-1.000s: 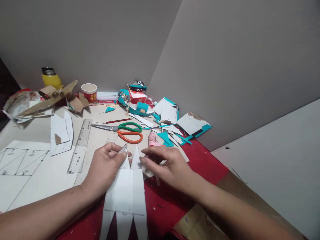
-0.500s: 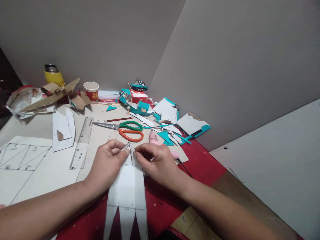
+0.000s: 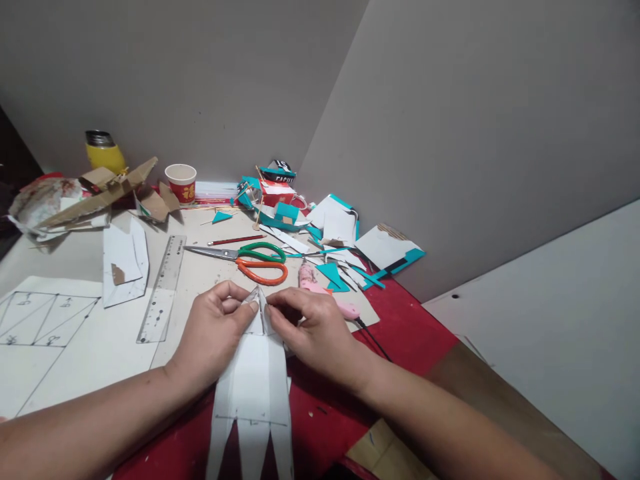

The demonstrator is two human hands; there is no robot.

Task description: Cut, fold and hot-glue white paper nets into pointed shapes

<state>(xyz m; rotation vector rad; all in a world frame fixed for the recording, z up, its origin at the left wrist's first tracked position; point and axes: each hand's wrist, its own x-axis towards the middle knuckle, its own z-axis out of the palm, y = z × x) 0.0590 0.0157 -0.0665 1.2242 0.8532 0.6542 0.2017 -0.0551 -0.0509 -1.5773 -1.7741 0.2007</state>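
Both hands pinch the pointed far end of a long white cardboard piece, cut into pointed flaps at its near end and marked with pencil lines. My left hand grips the left flap of the tip between thumb and fingers. On the opposite side, my right hand pinches the right flap, so the flaps lean together with a narrow dark seam between them. Just beyond the tip lie scissors with one green and one orange handle. A pink glue gun rests behind my right hand, partly hidden by it.
Left of my hands are a clear ruler, a folded white card and a sheet with drawn lines. A pencil, paper cup, yellow bottle and teal-white cardboard scraps stand or lie farther back.
The flaps at the tip have come closer together and the seam between them looks narrower. My right hand has shifted slightly left; the view has moved a little.
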